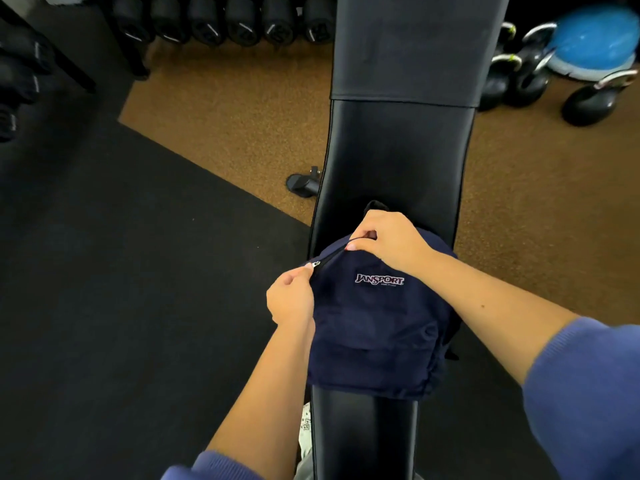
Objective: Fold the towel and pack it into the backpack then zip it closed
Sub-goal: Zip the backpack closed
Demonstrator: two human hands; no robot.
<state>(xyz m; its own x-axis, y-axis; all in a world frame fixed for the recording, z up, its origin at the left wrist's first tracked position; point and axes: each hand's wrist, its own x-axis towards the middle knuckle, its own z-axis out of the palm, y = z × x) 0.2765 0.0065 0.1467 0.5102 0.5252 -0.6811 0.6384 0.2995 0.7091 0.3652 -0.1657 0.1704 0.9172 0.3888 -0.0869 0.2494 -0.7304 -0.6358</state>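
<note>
A navy backpack with a white logo lies on the black padded bench, its top facing away from me. My left hand pinches the metal zipper pull at the backpack's upper left edge. My right hand grips the fabric at the top of the backpack, by the zipper line. The zipper track between my two hands looks shut. No towel is in sight.
The bench runs away from me over a black rubber mat and brown cork floor. A dumbbell rack stands at the far left, kettlebells and a blue balance ball at the far right.
</note>
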